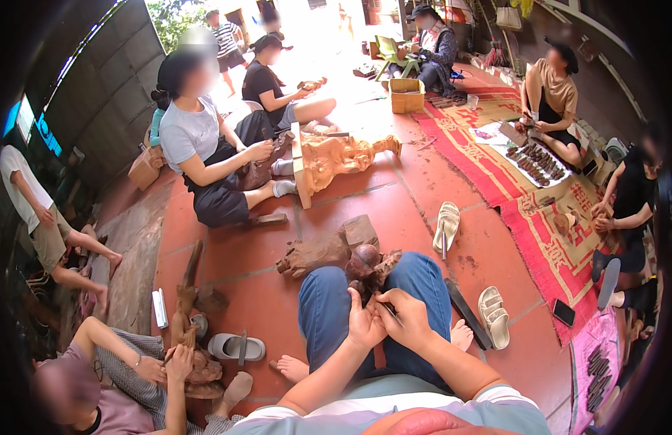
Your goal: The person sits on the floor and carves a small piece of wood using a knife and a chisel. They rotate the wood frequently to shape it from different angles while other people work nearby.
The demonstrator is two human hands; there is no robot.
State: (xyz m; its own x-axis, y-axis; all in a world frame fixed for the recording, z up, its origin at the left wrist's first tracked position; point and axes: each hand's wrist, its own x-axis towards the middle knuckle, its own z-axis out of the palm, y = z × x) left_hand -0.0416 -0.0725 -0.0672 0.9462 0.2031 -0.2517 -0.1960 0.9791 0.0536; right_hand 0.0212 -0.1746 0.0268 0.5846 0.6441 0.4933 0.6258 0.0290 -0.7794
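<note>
Between my knees stands a dark brown carved wooden figure (366,262) with a rounded, smooth top. Just below it, my left hand (366,323) has its palm turned inward, thumb up and fingers curled by the figure's near side. Against it presses my right hand (407,316), its fingers pinched together around something thin and dark. What lies between the two hands is too small and partly covered to name. Beyond my knees lie a rough brown carved block (314,255) and a squarer wood block (359,230) on the tiles.
A large pale wooden carving (347,161) lies ahead, beside a seated person. Sandals (493,317) and a long dark bar (468,315) are at my right. A red mat (524,239) holds a phone (563,312). At lower left another person's hands work on a carving (198,366).
</note>
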